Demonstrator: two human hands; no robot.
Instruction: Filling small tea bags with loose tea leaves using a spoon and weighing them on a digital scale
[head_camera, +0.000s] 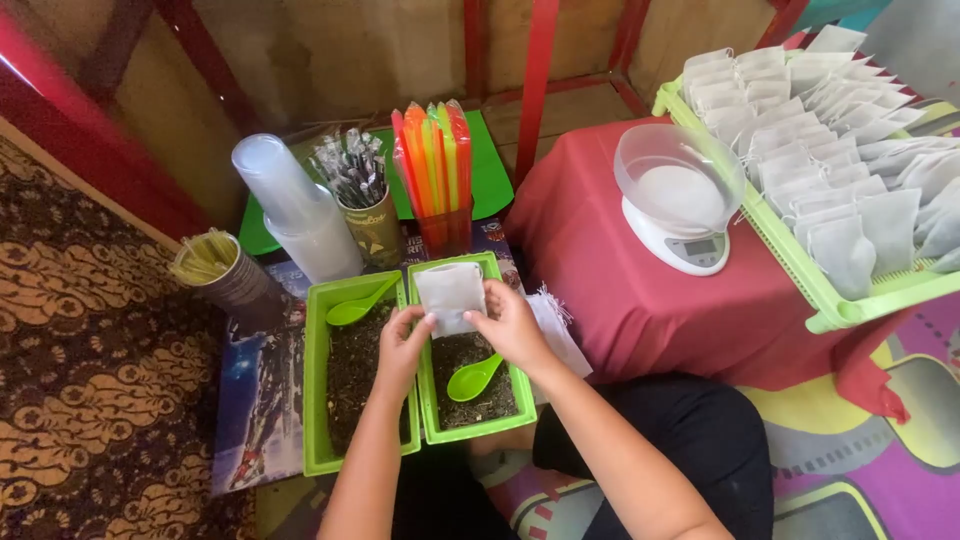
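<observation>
Both hands pinch one small white pouch (449, 294) over the right green tray (428, 400): the left hand (403, 345) grips its lower left corner, the right hand (512, 325) its lower right edge. Under them the tray holds dark loose material and a green spoon (473, 378). Touching it on the left, a second green tray (316, 400) holds the same dark stuff and another spoon (356, 306). More white pouches (552, 325) lie just right of the right hand. Behind the trays stand a cup of bright straws (435, 165), a can of wrapped sticks (358, 180), stacked clear cups (295, 210) and a tin of yellow sticks (215, 262). To the right, a red-clothed bench (600, 290) carries a white scale (680, 215) with a clear bowl, beside a green rack (790, 260) full of filled white pouches.
</observation>
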